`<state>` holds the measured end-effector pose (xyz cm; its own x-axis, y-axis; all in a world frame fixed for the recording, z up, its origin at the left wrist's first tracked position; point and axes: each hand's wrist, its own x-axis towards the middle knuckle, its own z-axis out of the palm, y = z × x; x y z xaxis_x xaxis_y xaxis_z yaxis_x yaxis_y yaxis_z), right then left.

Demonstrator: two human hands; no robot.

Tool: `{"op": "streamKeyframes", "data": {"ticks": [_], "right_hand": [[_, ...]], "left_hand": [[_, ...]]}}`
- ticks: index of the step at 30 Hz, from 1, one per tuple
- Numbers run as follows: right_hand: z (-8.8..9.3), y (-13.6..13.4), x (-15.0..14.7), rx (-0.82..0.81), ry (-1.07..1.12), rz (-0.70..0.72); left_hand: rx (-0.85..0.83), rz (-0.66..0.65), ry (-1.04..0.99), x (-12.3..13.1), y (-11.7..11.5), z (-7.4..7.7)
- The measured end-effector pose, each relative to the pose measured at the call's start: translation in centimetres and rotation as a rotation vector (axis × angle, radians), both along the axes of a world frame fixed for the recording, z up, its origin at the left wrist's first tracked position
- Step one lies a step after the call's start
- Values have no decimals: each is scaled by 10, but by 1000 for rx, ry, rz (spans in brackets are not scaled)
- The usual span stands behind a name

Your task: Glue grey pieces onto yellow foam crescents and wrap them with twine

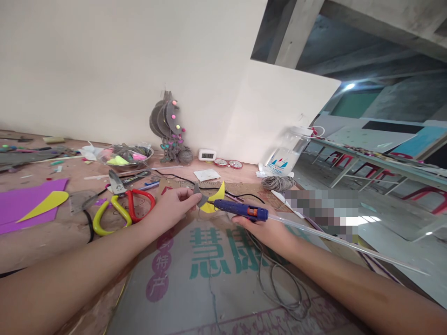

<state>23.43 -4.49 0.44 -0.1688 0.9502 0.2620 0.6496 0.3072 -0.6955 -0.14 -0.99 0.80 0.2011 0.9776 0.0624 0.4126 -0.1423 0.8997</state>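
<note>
**Inspection Note: Grip and Handling**

From where I stand, the left hand (179,204) has its thumb and forefinger together, clamped on a small grey piece (201,197) raised over a printed board (176,291). A yellow crescent (218,195) is directly beside that piece; whether the two are joined cannot be determined.

The right hand (268,230) is closed around a blue glue gun (239,208), thumb against the casing, the lower fingers out of sight. The nozzle points at the small pieces; contact is not confirmed. A long clear glue stick (331,235) projects from the rear.

Handling assessment: the grey piece appears light, thin and soft, liable to bend under a hard pinch. Hold is best taken at the outer edge, clear of the nozzle. The crescent looks equally flimsy; its pointed tip would probably crease first, so the broad middle is the better hold. The gun seems rigid and fairly light, though the stick may make it tail-heavy. It should be held by the handle only, as the tip may be hot.

Scissors (131,204) lie to the left, well apart from the nozzle.
</note>
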Motion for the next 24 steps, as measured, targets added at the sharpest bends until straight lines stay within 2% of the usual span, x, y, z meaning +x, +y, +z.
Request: {"op": "streamKeyframes", "data": {"ticks": [6,17,24], "right_hand": [[2,0,0,13,0,35],[3,0,2,30,-37,13],[2,5,5,39,64,2]], "left_hand": [[3,-1,13,1,-1,2],[37,-40,62,1,1,-3],[73,-54,72,4,-1,-1]]}}
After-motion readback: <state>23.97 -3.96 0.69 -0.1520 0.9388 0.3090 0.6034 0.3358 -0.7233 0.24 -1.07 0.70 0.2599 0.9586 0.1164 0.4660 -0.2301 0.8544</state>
